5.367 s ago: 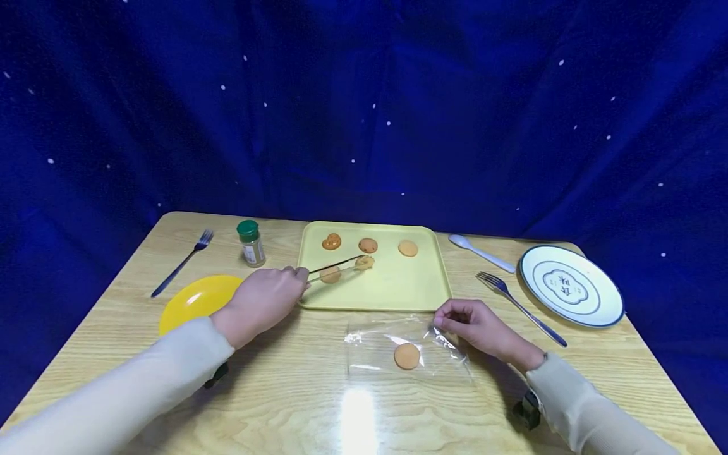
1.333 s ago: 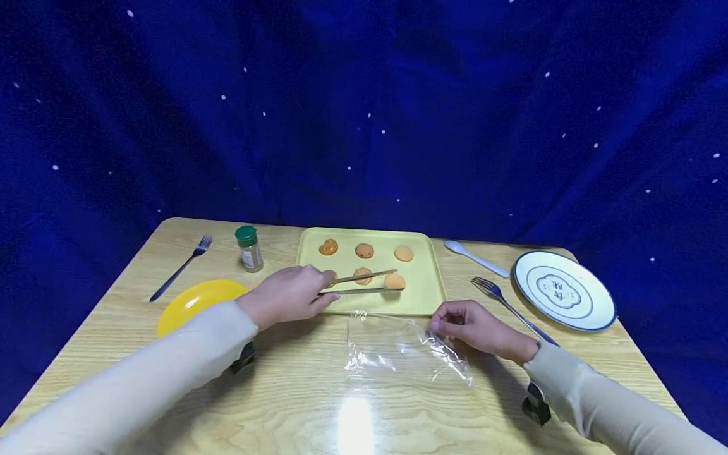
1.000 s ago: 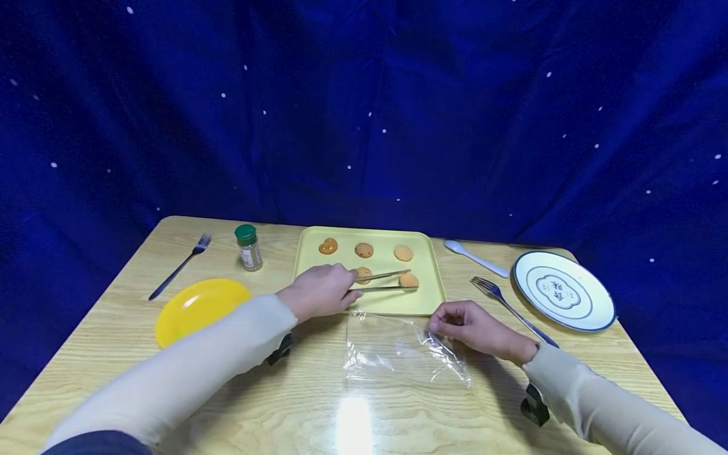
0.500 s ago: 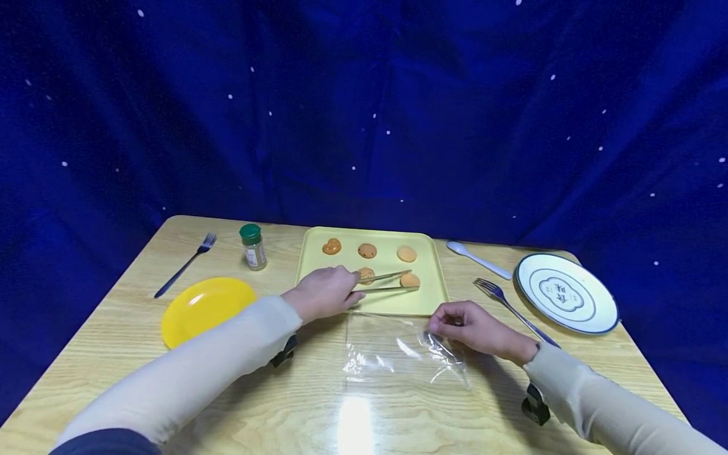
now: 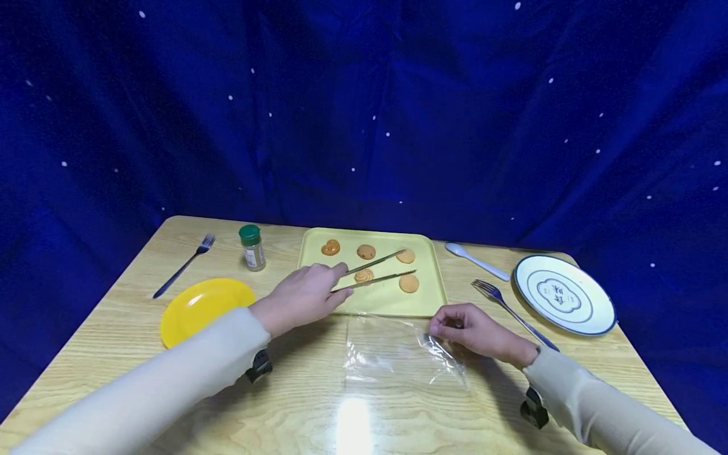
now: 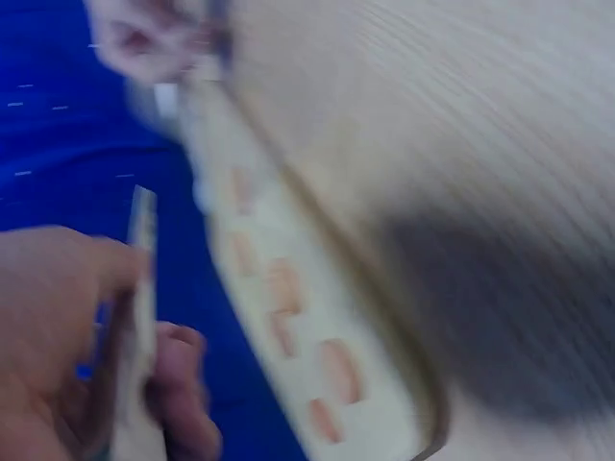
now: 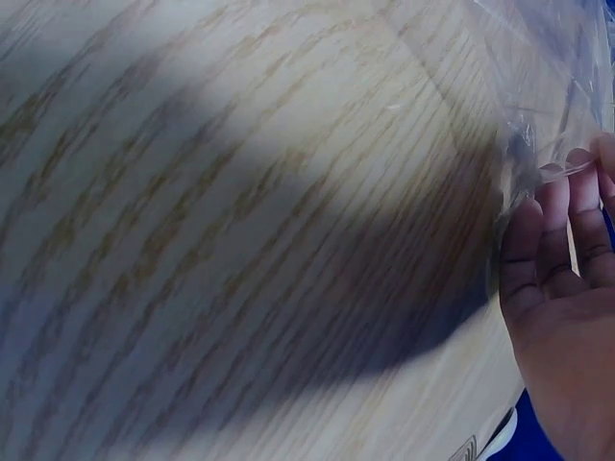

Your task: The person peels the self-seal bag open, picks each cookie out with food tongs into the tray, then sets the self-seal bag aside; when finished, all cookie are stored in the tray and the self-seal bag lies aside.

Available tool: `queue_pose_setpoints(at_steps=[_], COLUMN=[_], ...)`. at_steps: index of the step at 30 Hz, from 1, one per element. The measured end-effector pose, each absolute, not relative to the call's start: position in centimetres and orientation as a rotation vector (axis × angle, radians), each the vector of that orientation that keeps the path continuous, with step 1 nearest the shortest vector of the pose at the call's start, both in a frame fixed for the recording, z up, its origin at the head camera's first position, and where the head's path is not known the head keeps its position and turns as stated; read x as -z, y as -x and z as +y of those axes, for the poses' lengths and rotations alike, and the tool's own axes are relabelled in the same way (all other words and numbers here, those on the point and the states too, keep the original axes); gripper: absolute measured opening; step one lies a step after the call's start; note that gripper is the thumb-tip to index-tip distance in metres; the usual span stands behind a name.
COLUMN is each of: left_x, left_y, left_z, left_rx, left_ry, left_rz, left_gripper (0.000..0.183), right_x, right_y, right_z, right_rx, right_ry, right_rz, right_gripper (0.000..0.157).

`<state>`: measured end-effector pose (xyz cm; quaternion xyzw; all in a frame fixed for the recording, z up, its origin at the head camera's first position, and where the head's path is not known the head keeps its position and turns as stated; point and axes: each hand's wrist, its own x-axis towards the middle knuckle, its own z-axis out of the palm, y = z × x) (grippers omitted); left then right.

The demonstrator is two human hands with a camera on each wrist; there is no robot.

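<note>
My left hand (image 5: 301,297) grips metal tongs (image 5: 374,263) over the yellow tray (image 5: 429,297). The tongs' arms are spread, with no cookie pinched between them. A round plain cookie (image 5: 409,284) lies on the tray just below the lower tip. A swirl cookie (image 5: 364,275) sits between the arms, flat on the tray. Behind are a heart-shaped cookie (image 5: 330,247), a chip cookie (image 5: 366,252) and another plain cookie (image 5: 406,256), partly under the upper tip. My right hand (image 5: 474,328) pinches a corner of a clear plastic bag (image 5: 387,357). The left wrist view is blurred.
To the left are a yellow plate (image 5: 205,306), a fork (image 5: 184,265) and a green-capped shaker (image 5: 252,248). To the right lie a white spoon (image 5: 476,260), another fork (image 5: 514,314) and a blue-rimmed white plate (image 5: 591,309). A blue curtain (image 5: 364,114) hangs behind.
The plain cookie that lay at the bag was carried in the tongs to the tray's front right and let go. The tongs have spread and drawn back left. My right hand has stayed put.
</note>
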<state>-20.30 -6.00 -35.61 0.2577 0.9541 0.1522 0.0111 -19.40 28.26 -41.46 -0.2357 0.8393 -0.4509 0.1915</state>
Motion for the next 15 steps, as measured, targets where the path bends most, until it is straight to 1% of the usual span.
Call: queue_pose_setpoints(at_steps=[3, 6, 11, 15], left_x=[34.3, 33.7, 34.3, 35.4], left_y=[18.4, 16.2, 12.6, 10.2], left_z=[-8.0, -10.2, -13.5, -14.7], left_rx=[-0.538, -0.583, -0.640, -0.663], left_ry=[-0.731, -0.604, -0.458, -0.372], left_rz=[3.012, 3.015, 2.950, 2.816], left_gripper=[0.031, 0.028, 0.027, 0.026], right_x=[41.5, 41.6, 41.9, 42.0], right_y=[19.3, 19.3, 19.2, 19.1], right_z=[28.5, 28.7, 28.9, 28.9], right_rx=[1.256, 1.257, 1.256, 1.269], right_ry=[0.679, 0.679, 0.702, 0.718], right_rz=[2.398, 2.408, 2.397, 2.396], right_gripper=[0.014, 0.012, 0.013, 0.014])
